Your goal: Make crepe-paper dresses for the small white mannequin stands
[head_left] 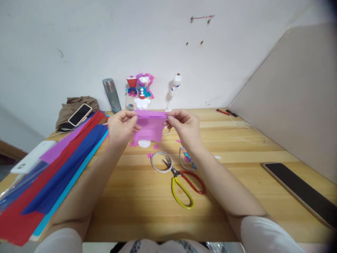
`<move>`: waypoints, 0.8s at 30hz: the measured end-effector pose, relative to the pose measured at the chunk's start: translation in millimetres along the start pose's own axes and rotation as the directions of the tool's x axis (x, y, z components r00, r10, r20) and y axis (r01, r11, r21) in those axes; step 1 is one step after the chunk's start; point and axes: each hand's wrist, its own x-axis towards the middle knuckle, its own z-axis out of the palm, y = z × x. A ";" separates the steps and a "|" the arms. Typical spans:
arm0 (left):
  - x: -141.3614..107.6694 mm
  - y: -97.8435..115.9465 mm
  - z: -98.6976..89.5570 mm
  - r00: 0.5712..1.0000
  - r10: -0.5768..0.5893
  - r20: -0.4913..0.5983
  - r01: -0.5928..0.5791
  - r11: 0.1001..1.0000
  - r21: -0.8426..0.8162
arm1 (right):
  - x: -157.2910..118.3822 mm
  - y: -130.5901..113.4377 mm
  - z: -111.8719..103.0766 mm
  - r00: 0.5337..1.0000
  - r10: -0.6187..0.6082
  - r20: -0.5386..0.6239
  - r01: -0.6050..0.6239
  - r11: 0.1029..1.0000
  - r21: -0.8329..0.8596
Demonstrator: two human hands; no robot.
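Both hands hold up a sheet of pinkish-purple crepe paper by its upper corners, in front of a small white mannequin. My left hand pinches the left corner between thumb and fingers. At the right corner, my right hand grips the paper the same way. The paper hangs with creases across it and covers the mannequin's lower part. Below it on the table lie a white tape roll and scissors with one red and one yellow handle, their blade tips inside the roll's ring.
Crepe paper strips in several colours lie at left, near a phone on brown cloth. A flask and dressed mannequins stand by the wall, with another mannequin. A dark phone-like slab lies right.
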 end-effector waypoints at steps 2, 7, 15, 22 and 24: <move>0.8 2.6 -0.2 0.998 -0.058 0.005 0.058 0.998 -0.034 | 0.6 -1.3 -0.5 1.000 0.029 0.004 -0.029 0.999 0.024; 0.6 5.7 1.4 0.991 -0.130 0.008 0.130 0.981 -0.143 | 1.9 -1.8 -0.7 0.999 0.043 -0.028 -0.041 0.996 0.074; -1.5 5.7 3.7 0.994 -0.107 0.009 0.107 0.978 -0.177 | 2.8 0.0 -0.3 0.998 0.024 -0.051 -0.018 0.994 0.106; -2.9 4.7 4.7 0.999 -0.042 0.013 0.044 0.992 -0.121 | 3.6 1.8 -0.5 0.998 0.039 -0.041 -0.034 0.991 0.129; -3.7 2.2 5.5 1.000 -0.008 -0.012 0.007 0.996 -0.090 | 3.8 2.3 -0.5 0.998 0.037 -0.043 -0.032 0.992 0.118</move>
